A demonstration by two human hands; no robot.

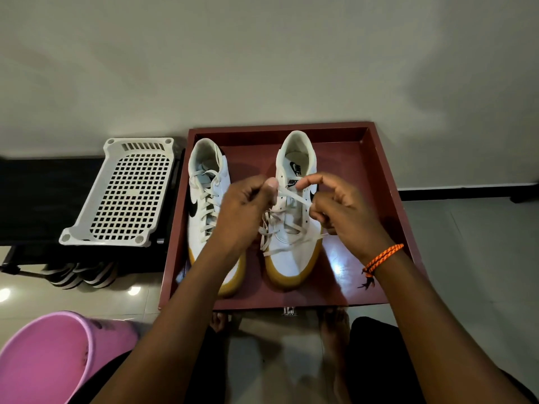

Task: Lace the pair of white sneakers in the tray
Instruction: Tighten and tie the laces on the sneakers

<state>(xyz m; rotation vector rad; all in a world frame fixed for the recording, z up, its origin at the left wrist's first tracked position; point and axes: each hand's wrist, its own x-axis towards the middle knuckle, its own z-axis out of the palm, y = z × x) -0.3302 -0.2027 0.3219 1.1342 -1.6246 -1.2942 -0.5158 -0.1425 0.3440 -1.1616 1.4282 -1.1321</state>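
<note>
Our left hand (248, 211): pinches the lace (294, 196).
Our right hand (341, 214): pinches the same lace.
Right sneaker (291, 258): part-laced, in tray (376, 170).

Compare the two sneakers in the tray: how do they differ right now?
The left sneaker is laced up to its top eyelets and untouched; the right sneaker is laced only low down, upper eyelets empty. Both hands, left hand and right hand, pinch its lace. Both are white with tan soles, toes toward the person.

Two white gum-soled sneakers, left one (204, 217) laced, right one (291, 228) seemingly half-laced, stand side by side in a red tray (376, 158).
</note>
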